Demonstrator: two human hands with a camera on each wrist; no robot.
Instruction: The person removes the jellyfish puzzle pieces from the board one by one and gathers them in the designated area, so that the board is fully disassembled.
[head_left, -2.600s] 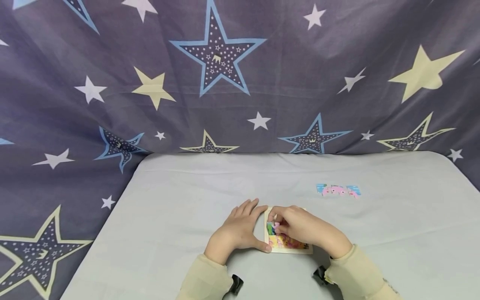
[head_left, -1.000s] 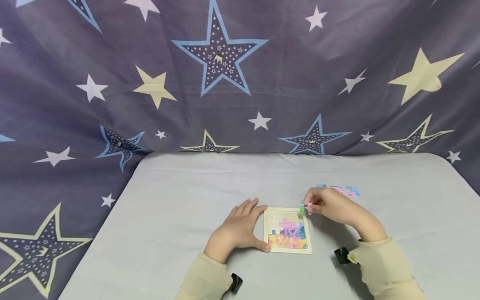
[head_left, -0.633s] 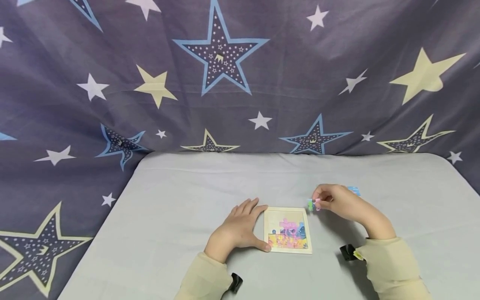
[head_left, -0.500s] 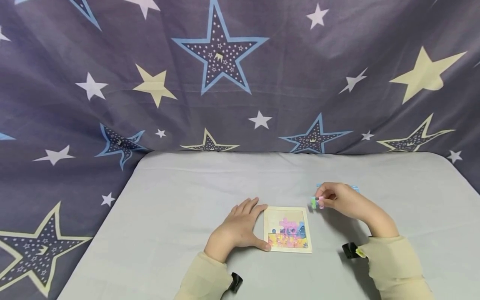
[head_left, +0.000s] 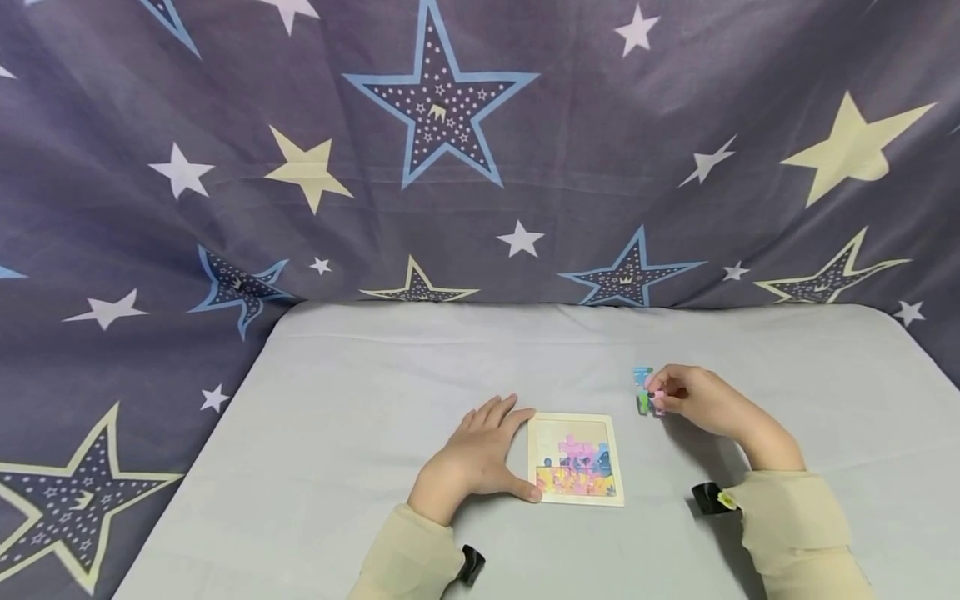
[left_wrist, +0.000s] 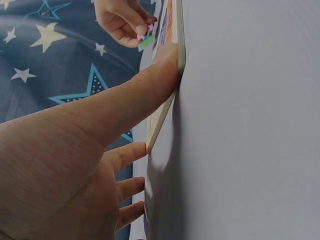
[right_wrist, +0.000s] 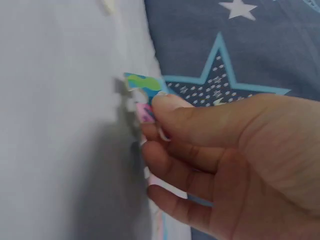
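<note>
right hand [head_left: 693, 398] pinches puzzle piece [head_left: 643, 403] (green-pink) | left hand [head_left: 472, 454] steadies puzzle tray [head_left: 617, 467]

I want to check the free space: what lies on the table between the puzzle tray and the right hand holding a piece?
In the head view, only bare grey tablecloth lies between the puzzle tray and the right hand pinching the puzzle piece.

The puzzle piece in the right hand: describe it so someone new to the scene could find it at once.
Start at the pale grey table and find the cream puzzle tray near its front edge. Go right and a little farther back to the right hand. The puzzle piece is pinched at its fingertips, green and pink, unlike the pieces seated in the tray.
</note>
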